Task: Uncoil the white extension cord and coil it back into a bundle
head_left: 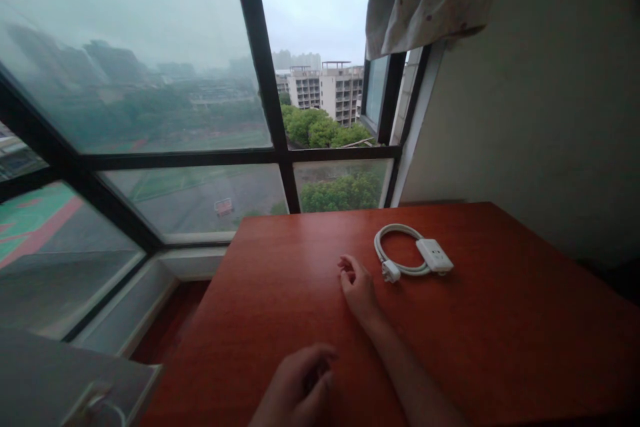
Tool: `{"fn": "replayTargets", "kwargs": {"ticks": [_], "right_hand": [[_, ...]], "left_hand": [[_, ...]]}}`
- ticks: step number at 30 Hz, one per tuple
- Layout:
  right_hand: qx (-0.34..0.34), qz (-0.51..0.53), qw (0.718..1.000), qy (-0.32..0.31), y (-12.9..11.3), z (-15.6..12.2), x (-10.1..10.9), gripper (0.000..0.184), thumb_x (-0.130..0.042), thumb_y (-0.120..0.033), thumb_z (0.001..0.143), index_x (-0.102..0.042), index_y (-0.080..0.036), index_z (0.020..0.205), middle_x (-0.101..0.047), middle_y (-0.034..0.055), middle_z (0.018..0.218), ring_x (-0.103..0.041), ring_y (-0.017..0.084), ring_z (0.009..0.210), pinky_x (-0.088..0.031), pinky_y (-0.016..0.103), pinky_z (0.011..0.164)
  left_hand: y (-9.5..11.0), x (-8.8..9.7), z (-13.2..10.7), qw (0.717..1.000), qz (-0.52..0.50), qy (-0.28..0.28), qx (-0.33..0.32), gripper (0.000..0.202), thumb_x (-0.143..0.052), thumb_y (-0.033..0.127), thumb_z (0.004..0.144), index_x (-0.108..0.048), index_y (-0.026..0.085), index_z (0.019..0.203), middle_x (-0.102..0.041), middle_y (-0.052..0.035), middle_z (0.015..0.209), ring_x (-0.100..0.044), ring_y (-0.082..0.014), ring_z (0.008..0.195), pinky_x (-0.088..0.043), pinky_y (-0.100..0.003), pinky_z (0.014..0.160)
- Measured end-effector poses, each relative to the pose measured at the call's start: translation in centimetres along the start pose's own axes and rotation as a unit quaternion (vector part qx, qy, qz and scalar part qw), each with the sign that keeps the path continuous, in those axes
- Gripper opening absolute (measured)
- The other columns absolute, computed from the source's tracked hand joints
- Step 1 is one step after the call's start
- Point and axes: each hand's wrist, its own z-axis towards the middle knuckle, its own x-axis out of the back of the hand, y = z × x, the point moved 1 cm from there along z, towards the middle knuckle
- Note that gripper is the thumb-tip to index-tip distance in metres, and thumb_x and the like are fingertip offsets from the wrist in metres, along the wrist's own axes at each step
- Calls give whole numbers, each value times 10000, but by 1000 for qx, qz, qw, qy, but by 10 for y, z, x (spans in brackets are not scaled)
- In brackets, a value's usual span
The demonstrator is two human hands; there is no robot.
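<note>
- The white plastic extension socket [434, 255] lies to the right of the right hand's fingers, well apart from them, face up with its outlet holes showing; neither hand touches it.
- Its white, round-sheathed cord [411, 271] is wound into a ring between socket and fingers, probably to keep the slack tidy.
- The white plug with bare prongs [391, 271] sits on the ring's near side, the part nearest the right fingers, likely because the coil ends there.
- The reddish-brown, smooth-topped desk [490, 340] spreads beneath the fingers and carries the whole coil flat.
- Right hand [356, 285]: fingers loosely curled, a small gap between them and the thumb, holding nothing; whether they rest on the desk, I cannot tell.
- Left hand [300, 383]: nearer the body, blurred, fingers half bent with the thumb apart, nothing visible in its grasp.
</note>
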Motion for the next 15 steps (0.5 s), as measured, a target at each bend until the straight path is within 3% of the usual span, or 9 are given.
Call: {"fn": "replayTargets", "kwargs": {"ticks": [3, 7, 11, 15], "right_hand": [[2, 4, 1000, -5, 0, 0, 1, 338, -474, -136, 783, -604, -174, 1093, -679, 83, 957, -652, 183, 841, -542, 290, 705], [-7, 8, 1000, -16, -1, 0, 1, 346, -461, -142, 788, -598, -169, 1104, -677, 84, 966, -654, 178, 811, -542, 285, 690], [-14, 3, 1000, -19, -4, 0, 3, 346, -472, -146, 776, -609, -159, 1093, -677, 88, 970, -654, 190, 849, -544, 298, 719], [-19, -8, 1000, -12, -3, 0, 4, 353, -484, -143, 768, -614, -166, 1096, -684, 85, 970, -654, 203, 873, -543, 328, 773]], "left_hand": [[23, 14, 42, 997, 42, 24, -53, 298, -466, 267, 876, -622, 204, 1123, -690, -64, 976, -613, -170, 829, -466, -268, 783], [33, 22, 85, 984, 155, 52, -70, 257, -471, 242, 868, -631, 208, 1067, -693, -65, 971, -620, -192, 833, -439, -280, 741], [39, 22, 116, 973, 207, 81, -61, 243, -431, 271, 911, -633, 209, 1031, -695, -67, 951, -628, -185, 814, -421, -263, 703], [40, 15, 135, 974, 197, 84, -69, 258, -449, 251, 903, -633, 212, 1081, -693, -75, 1026, -636, -190, 844, -431, -267, 712]]}}
